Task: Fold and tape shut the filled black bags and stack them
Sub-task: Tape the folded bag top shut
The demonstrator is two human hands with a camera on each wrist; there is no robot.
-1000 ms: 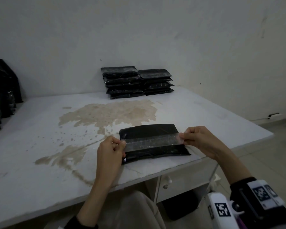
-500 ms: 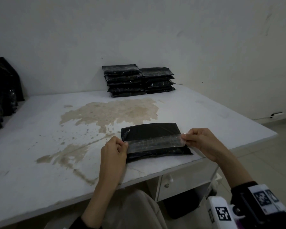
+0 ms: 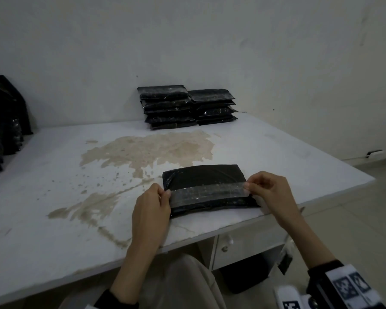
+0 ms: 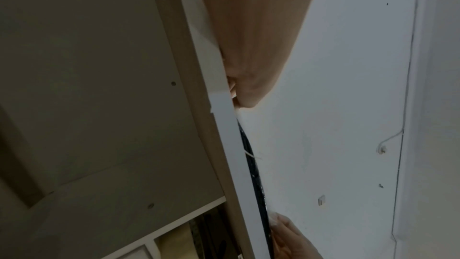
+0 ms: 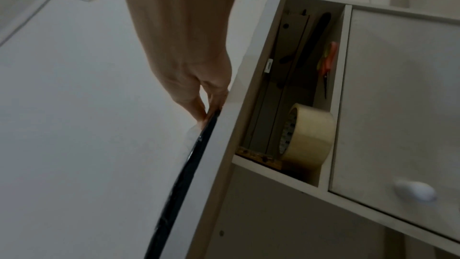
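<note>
- The white bench [image 3: 54, 219] has brown stains across its middle; a drawer with a round knob [image 5: 414, 190] sits under its near edge.
- Two stacks of taped black bags [image 3: 185, 107] stand side by side at the bench's far edge, against the wall.
- A dark heap of black plastic [image 3: 2, 121] lies at the far left.
- One folded black bag [image 3: 206, 189] lies flat near the front edge of the bench, between the hands.
- A strip of clear tape [image 3: 206, 194] runs lengthwise across the bag.
- The left hand [image 3: 151, 207] pinches the strip's left end between thumb and fingers, at the bag's left edge.
- The right hand [image 3: 269, 190] pinches the strip's right end in the same manner, at the bag's right edge.
- A roll of tape [image 5: 308, 135] stands in the open cubby under the bench, with orange-handled scissors [image 5: 327, 62] just behind it.
</note>
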